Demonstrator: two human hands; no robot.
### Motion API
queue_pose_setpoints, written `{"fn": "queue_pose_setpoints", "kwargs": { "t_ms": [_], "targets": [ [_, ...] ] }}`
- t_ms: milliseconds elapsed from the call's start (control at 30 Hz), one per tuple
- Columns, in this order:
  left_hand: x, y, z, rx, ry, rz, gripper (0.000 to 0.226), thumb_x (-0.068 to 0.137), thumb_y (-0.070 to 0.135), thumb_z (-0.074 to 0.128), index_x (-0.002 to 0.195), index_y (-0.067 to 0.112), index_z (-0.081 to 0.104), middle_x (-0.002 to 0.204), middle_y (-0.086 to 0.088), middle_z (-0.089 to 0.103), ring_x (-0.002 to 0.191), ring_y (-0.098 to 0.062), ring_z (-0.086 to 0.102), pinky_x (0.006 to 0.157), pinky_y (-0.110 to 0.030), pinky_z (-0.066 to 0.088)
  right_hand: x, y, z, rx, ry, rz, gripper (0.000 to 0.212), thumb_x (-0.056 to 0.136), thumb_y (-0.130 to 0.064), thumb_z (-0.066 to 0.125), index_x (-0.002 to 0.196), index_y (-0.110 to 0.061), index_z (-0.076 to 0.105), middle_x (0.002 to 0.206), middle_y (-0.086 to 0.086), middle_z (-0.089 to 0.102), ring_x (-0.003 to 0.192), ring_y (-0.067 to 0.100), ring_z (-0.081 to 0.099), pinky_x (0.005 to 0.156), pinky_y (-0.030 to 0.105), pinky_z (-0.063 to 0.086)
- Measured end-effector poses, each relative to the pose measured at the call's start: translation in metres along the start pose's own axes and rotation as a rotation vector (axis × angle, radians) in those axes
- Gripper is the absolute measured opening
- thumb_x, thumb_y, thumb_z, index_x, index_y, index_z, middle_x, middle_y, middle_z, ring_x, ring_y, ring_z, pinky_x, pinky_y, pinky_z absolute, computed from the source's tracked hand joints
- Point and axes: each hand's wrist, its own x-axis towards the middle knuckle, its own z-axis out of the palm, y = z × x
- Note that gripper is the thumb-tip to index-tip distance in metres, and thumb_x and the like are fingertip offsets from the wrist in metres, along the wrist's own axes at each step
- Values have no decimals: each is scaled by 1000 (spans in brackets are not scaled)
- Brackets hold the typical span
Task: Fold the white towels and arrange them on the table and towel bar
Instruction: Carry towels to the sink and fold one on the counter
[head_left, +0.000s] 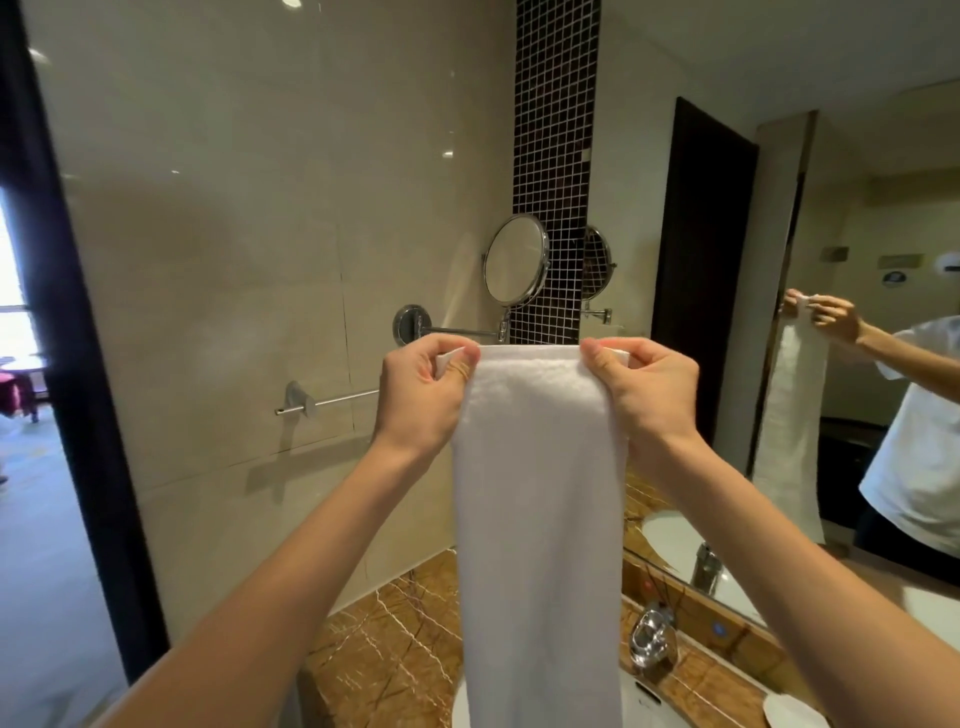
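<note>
The left hand (426, 389) and right hand (647, 397) hold the towel (535, 493) up over the surface (384, 639), fingers (597, 359) clamped on its top corners. An uneven pinch could skew the fold or drop it.

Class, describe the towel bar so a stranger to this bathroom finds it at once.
Start at the large beige wall left of the dark mosaic strip. Below and left of the round mirror is a thin chrome towel bar. Unlike the mirror's swing arm, it sits lower, on a wedge-shaped bracket.
</note>
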Motion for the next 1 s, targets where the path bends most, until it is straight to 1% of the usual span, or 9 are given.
{"fn": "queue_pose_setpoints", "kwargs": {
  "t_ms": [200,300,367,433,500,600,733,833,1000],
  "targets": [
    [8,2,10,-50,14,-52,13,88,17,66,75,20,69,74,-6,68,65,-15,62,61,-32,54,3,1,-6,97,-67,96,22,76,-33,72,91,-16,74,76,-5,74,67,11,71,54,25,56],
    [13,4,14,-87,-3,-80,11,88,16,66,77,18,68,76,-10,69,66,-17,63,63,-33,55,0,13,-14,146,-162,162,52,66,-46,72,109,-16,69,95,0,75,84,17,73,66,36,60],
    [16,5,16,-112,-8,-98,12,88,15,66,76,17,68,73,-7,68,64,-16,63,62,-30,55,-12,31,-21,206,-328,255,76,60,-55,75,119,-10,62,107,10,72,95,27,71,77,44,59],
    [19,6,16,-139,-17,-111,11,88,14,66,76,16,67,70,-4,68,61,-12,64,58,-27,53,-31,51,-27,239,-504,356,82,57,-57,80,114,-1,61,96,11,73,82,23,73,66,34,60],
    [21,8,14,-180,-26,-128,10,88,13,66,78,14,67,68,-2,67,58,-9,64,55,-23,52,-48,64,-30,258,-603,433,75,58,-53,84,103,3,62,77,2,72,61,10,67,53,20,53],
    [21,9,6,-230,-35,-153,8,88,11,65,80,11,66,63,2,68,56,-8,63,52,-21,52,-54,68,-30,314,-625,453,67,67,-48,80,101,6,59,62,-6,65,51,2,60,50,14,48],
    [19,17,-11,-308,-54,-180,8,88,11,62,82,6,65,63,2,69,55,-9,64,53,-21,53,-43,43,-18,353,-598,378,51,90,-35,62,116,9,52,72,-3,67,56,7,62,50,18,50],
    [15,28,-24,-344,-88,-133,9,82,16,66,81,7,66,70,-3,71,60,-12,66,56,-23,54,-36,14,-11,354,-507,322,41,87,-26,64,119,-2,56,97,9,71,77,20,70,60,30,59],
    [16,47,-40,-387,-103,-66,15,74,22,69,82,9,67,70,-1,71,61,-12,66,57,-23,54,-30,-27,-6,354,-444,162,39,79,-29,67,114,-10,60,99,6,73,83,22,71,63,33,59]
  ]
}}
